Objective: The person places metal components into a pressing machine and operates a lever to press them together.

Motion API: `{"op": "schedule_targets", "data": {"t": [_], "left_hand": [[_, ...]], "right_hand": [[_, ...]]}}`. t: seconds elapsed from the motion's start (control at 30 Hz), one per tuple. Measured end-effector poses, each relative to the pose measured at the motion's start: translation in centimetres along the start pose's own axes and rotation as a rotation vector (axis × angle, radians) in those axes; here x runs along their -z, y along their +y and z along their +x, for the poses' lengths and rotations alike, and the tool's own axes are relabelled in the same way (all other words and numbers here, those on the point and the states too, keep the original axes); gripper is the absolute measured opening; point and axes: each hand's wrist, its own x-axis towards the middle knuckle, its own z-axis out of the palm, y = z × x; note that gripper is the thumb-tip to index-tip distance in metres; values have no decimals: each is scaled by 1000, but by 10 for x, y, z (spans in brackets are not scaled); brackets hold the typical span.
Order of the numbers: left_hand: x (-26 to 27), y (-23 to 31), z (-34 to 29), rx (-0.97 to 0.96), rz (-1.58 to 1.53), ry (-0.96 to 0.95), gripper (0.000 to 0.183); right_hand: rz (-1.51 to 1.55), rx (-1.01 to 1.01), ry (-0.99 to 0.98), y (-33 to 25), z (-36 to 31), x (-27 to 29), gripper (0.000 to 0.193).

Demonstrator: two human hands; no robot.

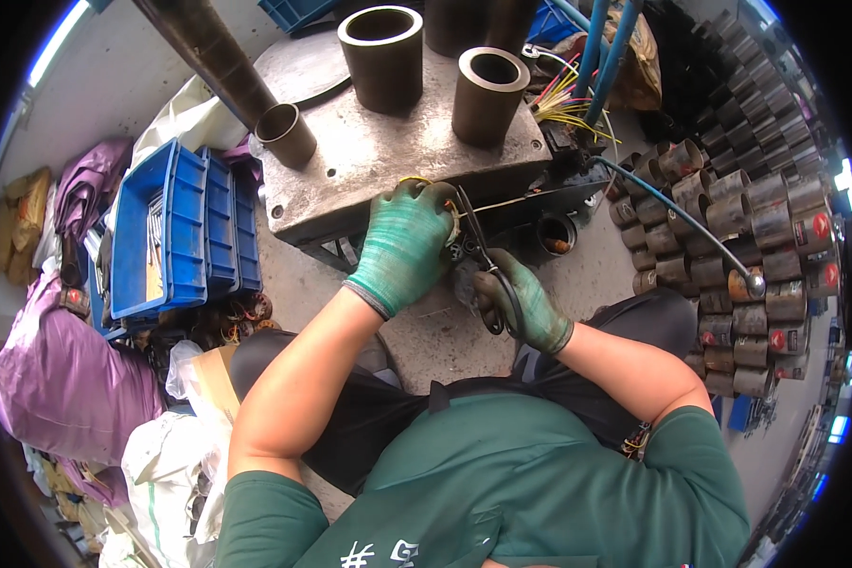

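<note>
My left hand (405, 241), in a green work glove, is closed at the front edge of the metal bench plate (336, 194). A bit of yellow (415, 180) shows above its fingers; the rest of what it grips is hidden. My right hand (532, 308), gloved in the same green, is wrapped round the handles of black scissors (475, 230). The scissors point up and away from me, their blades close beside the left hand's fingers. Several dark metal cylinders stand on the plate, among them a tall one (385, 80), a thick-walled one (486, 109) and a small one (289, 140).
Blue crates (170, 237) stand on the left near purple sacks (71, 379) and a white sack (166, 473). On the right are stacked metal rings (729, 246) and a ball-tipped lever (677, 210). Coloured wires (568, 99) spread beside blue pipes (604, 71) at the plate's far right.
</note>
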Motion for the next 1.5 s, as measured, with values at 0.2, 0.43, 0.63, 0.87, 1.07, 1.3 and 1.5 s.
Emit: {"op": "schedule_targets", "data": {"t": [0.2,0.43,0.63,0.87,1.07,1.3,1.5], "left_hand": [[-1,3,1,-46,-40,32,35],[1,0,0,2,-355,89,31],[-11,-8,-3,31,-490,96,30],[-4,-8,-1,-62,-547,107,32],[-3,9,2,-395,-238,53,28],[-12,35,-1,-463,-178,23,45],[-13,59,8,-411,-381,204,53]], "right_hand": [[-92,80,22,2,-5,12,32],[361,-216,584,72,32,70,24],[429,-298,658,83,87,185,18],[495,-127,926,61,102,189,30],[252,-213,-158,12,57,94,64],[-76,-60,-91,-9,18,95,39],[-411,103,295,-45,-68,93,51]]}}
